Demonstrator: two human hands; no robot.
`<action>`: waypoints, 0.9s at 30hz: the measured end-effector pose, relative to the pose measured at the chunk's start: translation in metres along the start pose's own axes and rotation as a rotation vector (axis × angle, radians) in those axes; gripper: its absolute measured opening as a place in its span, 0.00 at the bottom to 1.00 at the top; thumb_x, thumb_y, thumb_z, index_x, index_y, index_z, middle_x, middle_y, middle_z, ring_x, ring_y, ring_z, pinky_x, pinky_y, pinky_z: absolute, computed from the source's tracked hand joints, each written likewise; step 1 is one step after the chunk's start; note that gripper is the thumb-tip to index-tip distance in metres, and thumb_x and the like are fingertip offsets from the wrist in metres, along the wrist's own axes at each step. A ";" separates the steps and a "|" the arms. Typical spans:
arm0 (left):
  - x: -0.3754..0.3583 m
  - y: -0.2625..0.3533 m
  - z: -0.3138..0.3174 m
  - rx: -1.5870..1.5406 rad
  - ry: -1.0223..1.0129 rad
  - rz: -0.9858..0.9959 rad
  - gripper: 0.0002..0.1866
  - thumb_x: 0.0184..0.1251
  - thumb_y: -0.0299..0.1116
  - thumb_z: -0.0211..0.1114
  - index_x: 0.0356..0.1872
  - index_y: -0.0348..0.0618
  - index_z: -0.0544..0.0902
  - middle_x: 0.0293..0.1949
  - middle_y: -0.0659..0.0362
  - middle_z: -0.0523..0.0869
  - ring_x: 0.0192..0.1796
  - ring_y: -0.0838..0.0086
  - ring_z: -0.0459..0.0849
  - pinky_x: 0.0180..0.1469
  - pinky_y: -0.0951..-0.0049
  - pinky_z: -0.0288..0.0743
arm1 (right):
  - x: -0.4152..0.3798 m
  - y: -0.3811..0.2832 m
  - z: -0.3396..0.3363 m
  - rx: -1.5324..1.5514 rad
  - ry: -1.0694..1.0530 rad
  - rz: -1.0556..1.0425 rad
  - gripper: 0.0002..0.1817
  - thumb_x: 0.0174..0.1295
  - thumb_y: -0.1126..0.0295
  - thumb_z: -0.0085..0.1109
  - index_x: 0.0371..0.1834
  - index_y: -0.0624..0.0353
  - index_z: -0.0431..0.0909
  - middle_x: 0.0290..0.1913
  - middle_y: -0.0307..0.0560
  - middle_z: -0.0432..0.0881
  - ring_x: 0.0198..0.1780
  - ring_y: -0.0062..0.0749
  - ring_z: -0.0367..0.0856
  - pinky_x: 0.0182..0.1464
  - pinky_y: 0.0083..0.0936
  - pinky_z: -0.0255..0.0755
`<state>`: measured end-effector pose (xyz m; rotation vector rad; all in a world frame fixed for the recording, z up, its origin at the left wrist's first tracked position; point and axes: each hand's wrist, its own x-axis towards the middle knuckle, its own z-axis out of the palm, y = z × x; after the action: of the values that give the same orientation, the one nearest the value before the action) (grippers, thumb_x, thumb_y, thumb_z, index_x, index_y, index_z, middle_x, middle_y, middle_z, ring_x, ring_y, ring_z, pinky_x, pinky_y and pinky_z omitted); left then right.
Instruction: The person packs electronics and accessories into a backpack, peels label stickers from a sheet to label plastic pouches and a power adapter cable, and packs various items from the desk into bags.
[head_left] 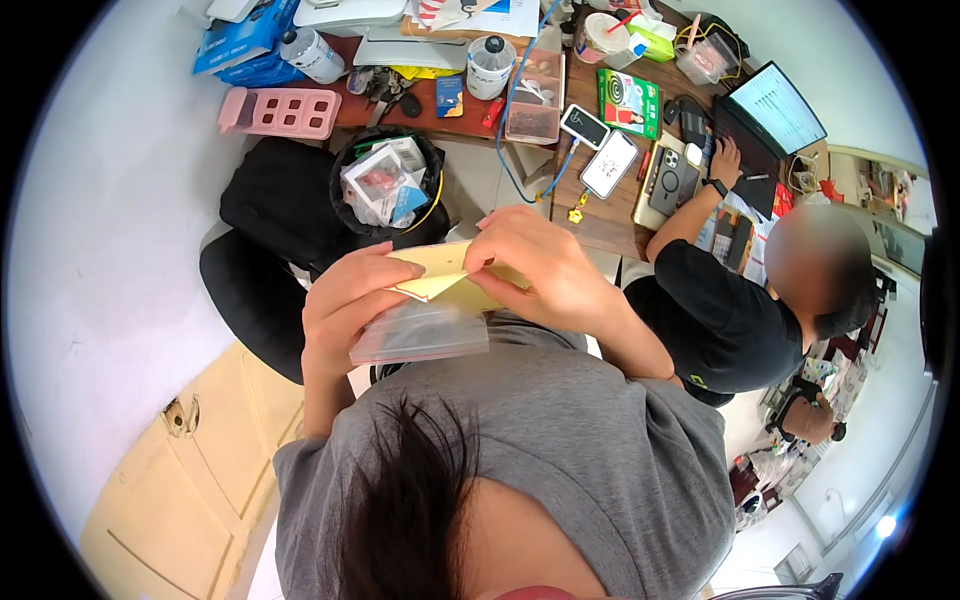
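My left hand [345, 305] holds a folded pale yellow paper [440, 272] between thumb and fingers, in front of my grey shirt. A clear plastic zip bag [420, 335] lies flat under the paper, in the same hand. My right hand [540, 265] pinches the paper's upper edge from the right, its fingers curled over the fold. What the paper holds is hidden.
A black waste bin [345, 160] full of packaging stands beyond my hands, next to a black chair [260, 250]. The wooden desk [600, 225] carries phones, bottles, a pink tray [285, 112] and a green box. A seated person in a black shirt [720, 320] works at a laptop [775, 110].
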<state>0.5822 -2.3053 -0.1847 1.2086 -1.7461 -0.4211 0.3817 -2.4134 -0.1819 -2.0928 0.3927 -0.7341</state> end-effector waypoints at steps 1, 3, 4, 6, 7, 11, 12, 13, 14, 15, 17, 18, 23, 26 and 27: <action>0.001 0.000 -0.001 0.022 0.009 0.031 0.09 0.47 0.31 0.65 0.27 0.35 0.80 0.34 0.51 0.85 0.38 0.62 0.85 0.47 0.60 0.79 | 0.000 0.001 0.000 0.006 0.001 -0.011 0.10 0.46 0.80 0.63 0.31 0.58 0.73 0.29 0.44 0.76 0.36 0.40 0.76 0.42 0.32 0.70; 0.002 0.004 -0.002 0.027 0.016 0.028 0.09 0.48 0.30 0.65 0.26 0.35 0.80 0.33 0.51 0.85 0.38 0.62 0.86 0.47 0.59 0.79 | 0.000 0.004 0.001 0.019 0.002 -0.034 0.11 0.45 0.80 0.63 0.30 0.58 0.73 0.28 0.44 0.75 0.36 0.41 0.76 0.41 0.32 0.70; 0.003 0.006 -0.003 0.030 0.020 0.026 0.08 0.48 0.30 0.65 0.26 0.35 0.80 0.33 0.51 0.85 0.38 0.62 0.86 0.47 0.59 0.79 | 0.000 0.004 0.001 0.018 0.023 -0.047 0.10 0.45 0.80 0.64 0.29 0.58 0.73 0.28 0.44 0.75 0.35 0.41 0.76 0.41 0.32 0.71; 0.004 0.009 -0.003 0.037 0.034 0.010 0.08 0.48 0.30 0.65 0.26 0.35 0.80 0.33 0.51 0.85 0.38 0.62 0.86 0.47 0.59 0.79 | 0.002 0.004 0.003 0.014 0.067 -0.073 0.11 0.44 0.79 0.65 0.29 0.58 0.73 0.27 0.44 0.75 0.34 0.41 0.76 0.40 0.32 0.71; 0.004 0.010 -0.003 0.040 0.041 0.003 0.08 0.48 0.30 0.65 0.26 0.35 0.80 0.33 0.51 0.85 0.38 0.62 0.86 0.47 0.59 0.79 | 0.003 0.003 0.004 0.004 0.074 -0.068 0.11 0.44 0.79 0.65 0.29 0.58 0.73 0.27 0.44 0.75 0.34 0.41 0.76 0.40 0.32 0.71; 0.002 0.012 -0.002 0.022 0.070 -0.011 0.08 0.47 0.30 0.65 0.25 0.34 0.80 0.32 0.50 0.85 0.38 0.62 0.86 0.48 0.59 0.79 | 0.005 0.000 0.005 -0.013 0.081 -0.097 0.11 0.44 0.78 0.66 0.30 0.59 0.74 0.26 0.45 0.75 0.33 0.42 0.76 0.39 0.33 0.71; 0.001 0.012 -0.003 0.017 0.070 -0.011 0.09 0.47 0.30 0.64 0.26 0.34 0.80 0.32 0.50 0.85 0.38 0.62 0.86 0.48 0.59 0.79 | 0.005 0.001 0.005 -0.013 0.078 -0.117 0.11 0.44 0.78 0.66 0.30 0.59 0.74 0.26 0.46 0.75 0.32 0.42 0.76 0.39 0.33 0.71; 0.000 0.012 -0.003 0.011 0.070 -0.010 0.09 0.47 0.30 0.64 0.26 0.33 0.80 0.33 0.50 0.85 0.38 0.62 0.86 0.48 0.59 0.79 | 0.006 0.000 0.004 -0.012 0.067 -0.111 0.11 0.44 0.79 0.66 0.30 0.59 0.75 0.27 0.44 0.76 0.32 0.40 0.76 0.41 0.34 0.73; 0.000 0.012 -0.003 0.010 0.073 -0.020 0.09 0.47 0.30 0.64 0.26 0.33 0.80 0.33 0.50 0.85 0.38 0.62 0.86 0.48 0.59 0.79 | 0.006 0.000 0.003 -0.011 0.056 -0.104 0.11 0.44 0.81 0.66 0.29 0.59 0.75 0.27 0.43 0.77 0.31 0.38 0.77 0.42 0.35 0.74; -0.001 0.012 -0.003 0.008 0.076 -0.029 0.09 0.47 0.29 0.64 0.26 0.33 0.80 0.33 0.50 0.85 0.38 0.62 0.86 0.49 0.59 0.79 | 0.006 -0.001 0.002 -0.010 0.045 -0.099 0.11 0.44 0.83 0.66 0.29 0.60 0.76 0.28 0.42 0.79 0.30 0.36 0.77 0.44 0.35 0.75; -0.002 0.012 -0.004 0.011 0.087 -0.048 0.08 0.47 0.29 0.64 0.26 0.33 0.80 0.33 0.49 0.85 0.38 0.62 0.86 0.49 0.58 0.79 | 0.007 -0.001 0.003 0.018 0.050 -0.094 0.11 0.43 0.83 0.66 0.30 0.60 0.76 0.28 0.42 0.79 0.30 0.36 0.77 0.44 0.35 0.75; -0.003 0.012 -0.004 0.015 0.093 -0.058 0.08 0.48 0.29 0.64 0.25 0.32 0.80 0.33 0.49 0.85 0.38 0.61 0.86 0.49 0.58 0.78 | 0.007 -0.002 0.004 0.031 0.053 -0.091 0.12 0.43 0.83 0.66 0.30 0.60 0.76 0.28 0.42 0.79 0.31 0.36 0.77 0.44 0.35 0.75; -0.006 0.016 0.000 0.017 0.212 0.035 0.07 0.47 0.28 0.64 0.23 0.33 0.78 0.34 0.48 0.85 0.38 0.59 0.85 0.49 0.57 0.77 | 0.012 -0.011 0.003 0.027 0.071 -0.060 0.12 0.41 0.81 0.66 0.30 0.59 0.75 0.29 0.43 0.77 0.33 0.39 0.76 0.40 0.32 0.72; -0.005 0.024 -0.003 0.053 0.200 0.070 0.07 0.45 0.27 0.64 0.22 0.32 0.77 0.34 0.49 0.85 0.39 0.59 0.85 0.50 0.57 0.77 | 0.015 -0.014 0.001 0.001 0.034 -0.103 0.13 0.40 0.80 0.66 0.30 0.58 0.74 0.29 0.43 0.76 0.34 0.40 0.75 0.37 0.31 0.70; -0.006 0.026 -0.006 0.064 0.176 0.074 0.07 0.45 0.27 0.64 0.22 0.32 0.77 0.35 0.49 0.85 0.39 0.59 0.85 0.50 0.57 0.77 | 0.015 -0.014 0.001 -0.001 0.016 -0.121 0.13 0.40 0.80 0.66 0.29 0.57 0.73 0.29 0.43 0.76 0.34 0.40 0.75 0.37 0.31 0.70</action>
<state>0.5735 -2.2873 -0.1664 1.1857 -1.6568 -0.2096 0.3942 -2.4126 -0.1654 -2.1267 0.2774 -0.8220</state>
